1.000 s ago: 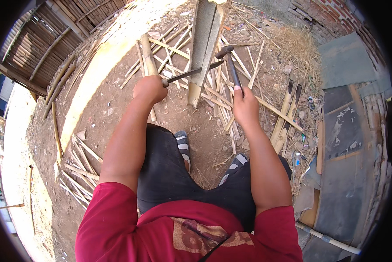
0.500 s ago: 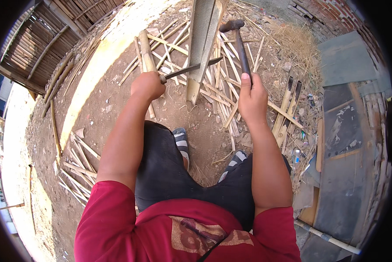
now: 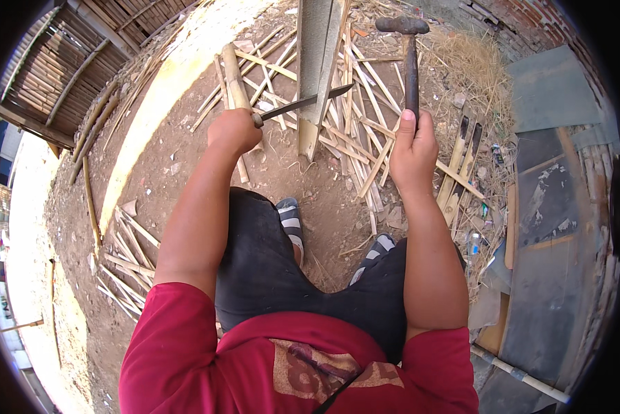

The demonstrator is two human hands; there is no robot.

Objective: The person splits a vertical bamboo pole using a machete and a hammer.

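Note:
My left hand (image 3: 234,131) is closed around the handle of a long knife (image 3: 286,109). Its dark blade points right and crosses a grey, channel-shaped length of wood or bamboo (image 3: 311,134) with a pale lower end; the tip shows past the right side. I cannot tell how deep the blade sits in it. My right hand (image 3: 415,152) grips a hammer (image 3: 411,69) by its dark handle, thumb along the shaft, the metal head uppermost. The hammer is to the right of the channel-shaped piece, apart from it and from the knife.
Thin split strips (image 3: 358,152) litter the dirt beyond my feet, and another pile (image 3: 129,259) lies left. A round bamboo pole (image 3: 234,76) is just past my left hand. Charred-ended slats (image 3: 455,169), dry straw (image 3: 472,69) and dark panels (image 3: 545,193) lie right.
My right hand has moved right with the hammer, whose head has swung away from the channel-shaped piece and up. The left hand and knife have hardly moved.

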